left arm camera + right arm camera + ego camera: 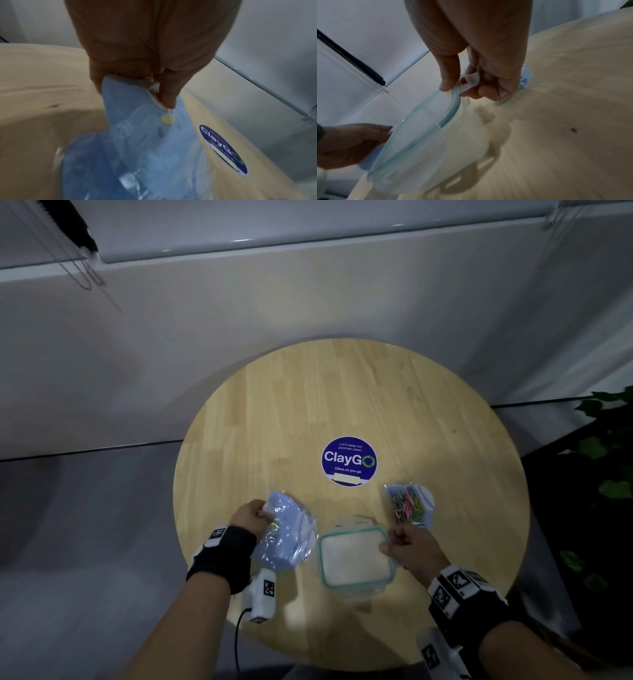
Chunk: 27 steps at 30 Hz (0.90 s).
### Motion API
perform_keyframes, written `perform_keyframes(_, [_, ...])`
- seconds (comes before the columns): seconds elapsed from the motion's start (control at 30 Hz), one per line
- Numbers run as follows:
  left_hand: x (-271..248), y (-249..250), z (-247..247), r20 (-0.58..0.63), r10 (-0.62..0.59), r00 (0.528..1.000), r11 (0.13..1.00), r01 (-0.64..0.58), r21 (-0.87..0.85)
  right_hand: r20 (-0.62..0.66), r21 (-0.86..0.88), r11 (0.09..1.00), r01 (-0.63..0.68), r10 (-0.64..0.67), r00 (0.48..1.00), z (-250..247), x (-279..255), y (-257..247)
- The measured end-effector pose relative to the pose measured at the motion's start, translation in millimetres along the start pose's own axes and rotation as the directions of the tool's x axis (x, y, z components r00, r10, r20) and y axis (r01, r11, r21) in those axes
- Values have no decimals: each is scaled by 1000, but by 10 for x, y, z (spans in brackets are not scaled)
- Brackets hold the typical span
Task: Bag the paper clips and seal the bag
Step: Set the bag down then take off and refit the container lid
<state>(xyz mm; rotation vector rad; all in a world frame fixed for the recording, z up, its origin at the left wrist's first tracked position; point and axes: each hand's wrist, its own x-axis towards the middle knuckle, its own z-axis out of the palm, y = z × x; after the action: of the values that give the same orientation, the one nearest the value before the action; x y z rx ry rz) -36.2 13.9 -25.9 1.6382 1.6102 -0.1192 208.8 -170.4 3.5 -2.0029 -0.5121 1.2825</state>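
Observation:
Coloured paper clips (406,505) lie inside a small blue-tinted clear bag (423,501) on the round wooden table (342,392), just beyond my right hand (394,541). That hand pinches the white latch tab (469,81) of a clear container with a teal-rimmed lid (354,556) (428,142), which looks tilted. My left hand (262,513) (154,86) pinches the top edge of a bundle of empty blue plastic bags (287,535) (137,135) hanging onto the table's left side.
A round blue ClayGo sticker (349,461) (223,148) marks the table's middle. A white wall with a ledge runs behind. Green plant leaves (609,446) stand to the right. Blind cords (85,268) hang at upper left.

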Motion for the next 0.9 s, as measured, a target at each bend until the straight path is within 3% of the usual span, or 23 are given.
perform_keyframes(0.2, [-149,16,249,43,-109,993,994,109,-7,70,90,996,27,-34,997,-15,-53,-62])
perform_keyframes(0.43, [-258,78,327,-91,-134,987,939,156,307,87,84,996,39,-46,995,-21,-46,-40])
perform_keyframes(0.6, [-276,157,311,-74,-243,967,937,254,239,152,175,984,-44,17,988,-48,-38,-40])
perform_keyframes(0.7, [-228,171,295,-46,-219,975,936,223,273,228,338,931,-140,64,972,-159,-28,4])
perform_keyframes(0.8, [-238,138,239,7,-131,991,978,129,162,332,557,799,-227,37,943,-390,-13,40])
perform_keyframes(0.9, [-295,141,129,62,-63,996,990,55,130,349,630,743,-225,-12,937,-627,13,108])
